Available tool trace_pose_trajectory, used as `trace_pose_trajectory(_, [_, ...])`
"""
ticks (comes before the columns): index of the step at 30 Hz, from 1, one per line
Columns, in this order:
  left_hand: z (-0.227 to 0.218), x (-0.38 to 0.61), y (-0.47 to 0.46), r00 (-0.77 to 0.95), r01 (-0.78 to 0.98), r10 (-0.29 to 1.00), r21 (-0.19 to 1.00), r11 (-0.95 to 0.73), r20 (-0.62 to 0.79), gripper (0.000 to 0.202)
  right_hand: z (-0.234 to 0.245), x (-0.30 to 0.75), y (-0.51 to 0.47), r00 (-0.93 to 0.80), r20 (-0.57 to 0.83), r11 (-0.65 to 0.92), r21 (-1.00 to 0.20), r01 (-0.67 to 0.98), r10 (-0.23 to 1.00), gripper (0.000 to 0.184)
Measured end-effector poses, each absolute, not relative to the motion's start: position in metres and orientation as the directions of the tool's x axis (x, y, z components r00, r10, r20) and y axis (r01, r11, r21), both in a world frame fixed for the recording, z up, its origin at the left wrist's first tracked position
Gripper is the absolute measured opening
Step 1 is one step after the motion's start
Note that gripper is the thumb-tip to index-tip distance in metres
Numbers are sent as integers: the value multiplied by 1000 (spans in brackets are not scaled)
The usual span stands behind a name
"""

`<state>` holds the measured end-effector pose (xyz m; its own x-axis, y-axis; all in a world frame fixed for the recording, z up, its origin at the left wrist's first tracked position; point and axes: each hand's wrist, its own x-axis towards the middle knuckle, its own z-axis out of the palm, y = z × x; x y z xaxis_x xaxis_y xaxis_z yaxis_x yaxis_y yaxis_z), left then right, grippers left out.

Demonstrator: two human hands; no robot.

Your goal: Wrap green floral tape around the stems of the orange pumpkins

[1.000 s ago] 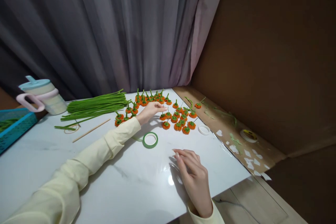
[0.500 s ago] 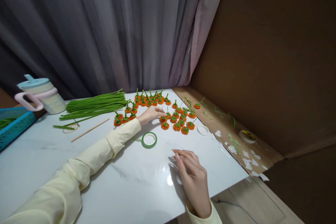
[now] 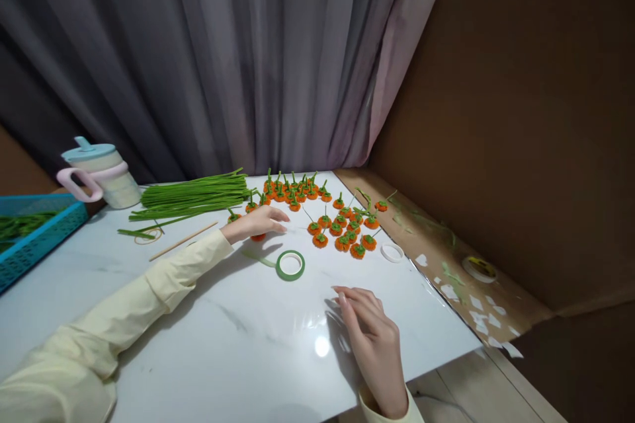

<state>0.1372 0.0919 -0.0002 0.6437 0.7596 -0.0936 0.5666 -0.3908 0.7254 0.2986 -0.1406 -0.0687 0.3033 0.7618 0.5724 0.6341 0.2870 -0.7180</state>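
Observation:
My left hand [image 3: 258, 221] reaches over the table with its fingers stretched out and nothing visible in them. It partly covers the left group of small fuzzy orange pieces with green tops, one of which, an orange piece [image 3: 258, 237], peeks out below the hand. Further right lies a cluster of similar orange pieces with thin wire stems [image 3: 336, 229], and behind stands a row with upright green stems [image 3: 280, 195]. A roll of green tape [image 3: 290, 266], its end pulled out leftward, lies in front. Near the table's front edge, my right hand [image 3: 372, 337] hovers or rests, fingers loosely bent, holding nothing visible.
A bundle of green pipe cleaners [image 3: 196, 195], a wooden stick [image 3: 183, 241] and a rubber band [image 3: 149, 236] lie left. Beyond are a handled tumbler [image 3: 106, 175] and a blue basket [image 3: 44, 254]. On the right are a white ring [image 3: 392, 252], paper scraps [image 3: 476, 303] and a tape roll [image 3: 479, 269].
My left hand has moved leftward from the right cluster of orange pieces to the left group, its fingers now spread straighter. My right hand has hardly moved. The view has shifted slightly left.

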Motion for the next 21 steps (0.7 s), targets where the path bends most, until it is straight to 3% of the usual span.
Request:
trace_pose_trajectory(4, [3,127,78,641,569,767,686,-453,-26,29,-74,302,-141,356,556,255,-742,620,751,22])
trace_pose_trajectory(8, [5,102,58,602,588,798,655,-475,38,25,-79,304,-143,400,496,208,-789,578,770,39])
trace_pose_trajectory(11, [0,77,40,548,660,829,552,-509,108,32,-80,304,-143,394,461,188,-805,562,795,47])
trace_pose_trajectory(14, [-14,47,25,550,712,804,376,-593,226,39,-81,305,-141,366,471,197,-788,583,802,49])
trace_pose_trajectory(18, [-32,15,17,654,676,740,317,-666,160,56,-73,303,-140,246,495,223,-709,669,834,43])
trace_pose_trajectory(21, [-31,9,19,666,659,734,360,-661,129,55,-55,296,-138,-21,467,319,-570,757,884,31])
